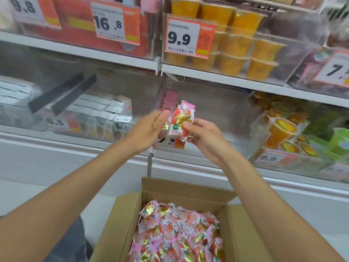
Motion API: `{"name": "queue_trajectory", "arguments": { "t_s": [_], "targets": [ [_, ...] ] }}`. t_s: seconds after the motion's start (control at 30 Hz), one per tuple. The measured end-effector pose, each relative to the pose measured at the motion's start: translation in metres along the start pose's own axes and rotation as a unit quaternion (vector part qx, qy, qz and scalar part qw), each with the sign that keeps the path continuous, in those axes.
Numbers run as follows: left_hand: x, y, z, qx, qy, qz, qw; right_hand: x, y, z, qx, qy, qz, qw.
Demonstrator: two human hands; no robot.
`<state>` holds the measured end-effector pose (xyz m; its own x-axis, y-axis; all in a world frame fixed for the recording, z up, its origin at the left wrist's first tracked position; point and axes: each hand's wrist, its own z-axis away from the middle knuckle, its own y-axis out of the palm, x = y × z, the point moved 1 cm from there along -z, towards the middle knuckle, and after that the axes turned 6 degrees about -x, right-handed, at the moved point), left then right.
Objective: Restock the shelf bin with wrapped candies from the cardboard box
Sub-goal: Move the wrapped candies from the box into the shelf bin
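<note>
Barely begun: cardboard box [188, 193] brimming; above it, right hand [204, 138] grips wrapped candies [181, 120], left hand [149, 129] flat against them; shelf bin [222, 110] looks near-empty.

- The left forearm [75, 186] and right forearm [264, 195], both bare, rise from the lower corners of the view and converge towards its middle.
- The left hand [151, 127] is raised with its palm turned to the right. Its fingers are nearly straight and close together, pointing up and forward, and slightly blurred.
- Its fingertips lie against the left side of the candies [181, 120].
- The right hand [205, 137] pinches the candies from the right, with the thumb on the front and the other fingers curled behind.
- The hands are close together at about the same height, the candies between them.
</note>
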<state>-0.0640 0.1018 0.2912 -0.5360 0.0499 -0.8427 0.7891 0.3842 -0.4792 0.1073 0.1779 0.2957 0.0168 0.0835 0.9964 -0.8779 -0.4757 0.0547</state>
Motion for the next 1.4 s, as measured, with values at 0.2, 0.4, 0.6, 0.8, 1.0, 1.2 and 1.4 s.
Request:
{"name": "queue_trajectory", "arguments": {
  "t_s": [0.2,0.4,0.6,0.8,1.0,1.2,1.4],
  "targets": [
    [0.039,-0.022,-0.061,-0.125,0.009,-0.167,0.978,0.013,-0.023,-0.087,-0.005,0.037,0.141,0.989],
    [0.067,-0.01,-0.084,-0.125,0.029,-0.127,0.984,-0.029,0.011,-0.136,0.118,0.121,0.334,0.927],
    [0.07,-0.008,-0.08,-0.14,0.045,-0.07,0.987,-0.056,0.025,-0.144,0.127,0.085,0.425,0.892],
    [0.069,-0.007,-0.078,-0.146,0.042,-0.044,0.987,-0.055,0.021,-0.143,0.129,0.135,0.444,0.876],
    [0.069,-0.007,-0.078,-0.149,0.032,-0.046,0.987,-0.059,0.026,-0.145,0.137,0.153,0.468,0.86],
    [0.068,-0.006,-0.077,-0.145,0.023,-0.051,0.988,-0.054,0.015,-0.144,0.121,0.152,0.396,0.898],
    [0.068,-0.007,-0.076,-0.144,0.026,-0.051,0.988,-0.067,0.024,-0.148,0.176,0.178,0.405,0.88]
  ]
}}
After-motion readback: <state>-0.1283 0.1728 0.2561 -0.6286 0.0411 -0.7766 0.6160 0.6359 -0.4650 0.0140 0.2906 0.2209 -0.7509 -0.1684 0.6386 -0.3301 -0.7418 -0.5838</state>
